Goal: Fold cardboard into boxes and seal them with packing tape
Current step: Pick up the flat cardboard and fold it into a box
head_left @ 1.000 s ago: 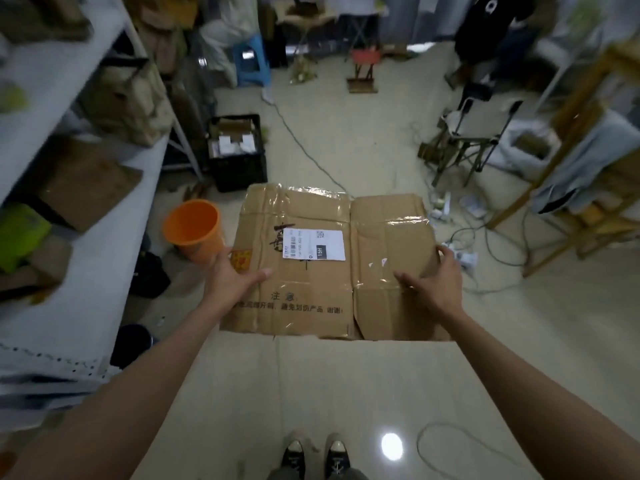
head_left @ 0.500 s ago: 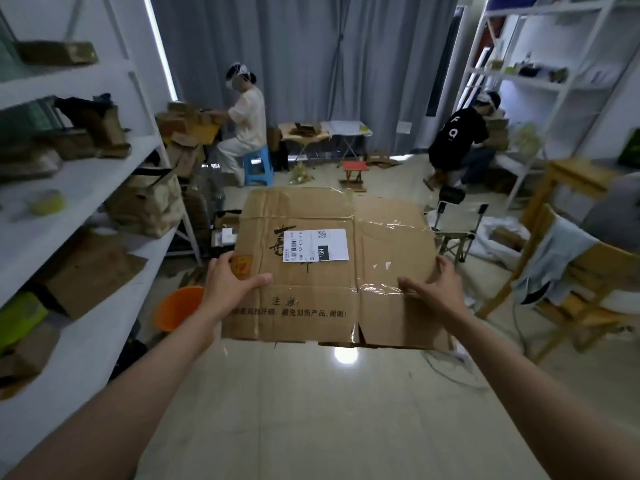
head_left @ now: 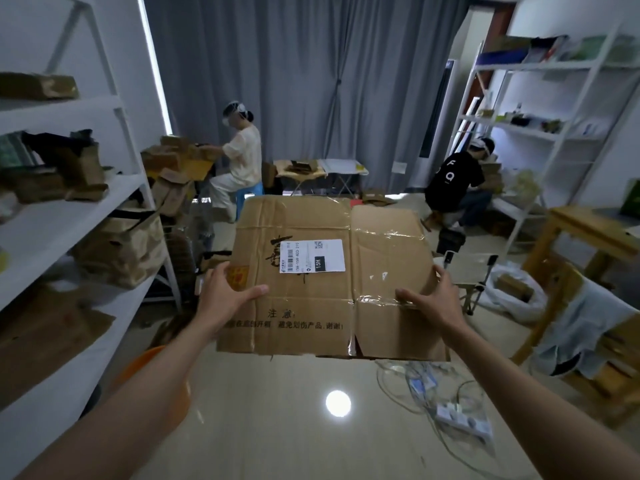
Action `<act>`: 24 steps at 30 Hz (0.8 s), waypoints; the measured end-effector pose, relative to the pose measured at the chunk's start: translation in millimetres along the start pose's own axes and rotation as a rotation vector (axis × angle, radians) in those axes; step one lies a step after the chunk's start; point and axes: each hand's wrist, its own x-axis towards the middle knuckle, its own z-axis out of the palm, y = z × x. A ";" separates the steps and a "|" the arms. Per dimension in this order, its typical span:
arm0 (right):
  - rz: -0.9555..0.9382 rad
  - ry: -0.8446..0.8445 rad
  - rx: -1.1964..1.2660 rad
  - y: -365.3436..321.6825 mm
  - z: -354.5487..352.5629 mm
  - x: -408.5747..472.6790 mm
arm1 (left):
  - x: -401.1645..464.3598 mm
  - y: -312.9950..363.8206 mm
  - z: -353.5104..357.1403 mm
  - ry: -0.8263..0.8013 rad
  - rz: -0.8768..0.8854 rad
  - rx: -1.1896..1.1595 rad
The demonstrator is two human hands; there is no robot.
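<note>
White shelving [head_left: 114, 199] with cardboard scraps stands at the left. The left hand [head_left: 225, 299] grips the flattened cardboard box [head_left: 311, 306] by its left edge, thumb across the face. The box hangs above the floor, and the right hand [head_left: 433, 299] clasps its right edge

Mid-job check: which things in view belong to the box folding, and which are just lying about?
In the job:
- flattened cardboard box, held up off the floor
- left hand, gripping its left edge
- right hand, gripping its right edge

Lying about:
- orange bucket, lower left
- power strip and cables on the floor
- folding stool
- white shelf holding cardboard scraps
</note>
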 end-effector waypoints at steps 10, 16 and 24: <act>0.065 0.047 0.000 -41.2 72.9 160.0 | 206.6 24.7 27.0 -0.092 0.024 0.019; 0.094 0.062 0.010 -31.2 96.0 253.4 | 298.3 34.0 80.1 -0.126 0.023 0.027; 0.137 0.067 0.021 3.1 142.6 425.6 | 453.9 48.8 180.8 -0.153 0.017 0.070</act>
